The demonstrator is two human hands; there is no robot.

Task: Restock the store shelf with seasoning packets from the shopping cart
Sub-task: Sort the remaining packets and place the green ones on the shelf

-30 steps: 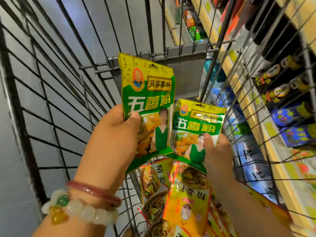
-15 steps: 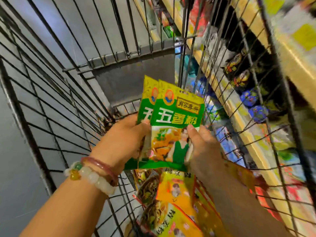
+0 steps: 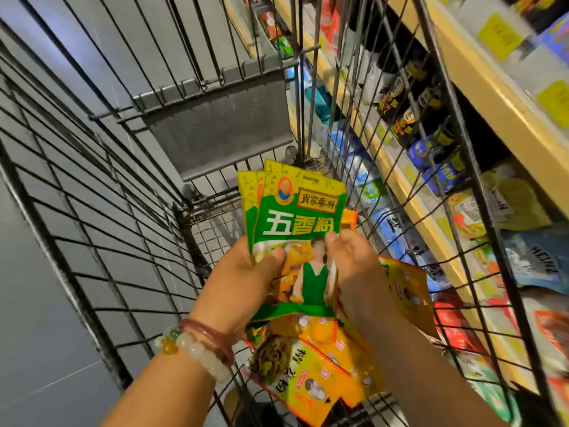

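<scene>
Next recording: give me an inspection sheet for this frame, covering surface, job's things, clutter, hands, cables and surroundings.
Surface: wire shopping cart, grey flap at its far end.
Job's things: two stacked green seasoning packets held above the cart; yellow packets lying in it.
Clutter: nothing seen.
Hands: left hand grips the green packets; right hand pinches their right edge.
Cables: nothing seen.
Surroundings: store shelf on the right, stocked with bottles and packets; grey floor left.

Green-and-yellow seasoning packets point(image 3: 297, 238) with white lettering; orange-yellow packets point(image 3: 311, 374) below; black wire shopping cart point(image 3: 101, 217); white-bead bracelet point(image 3: 197, 352).
</scene>
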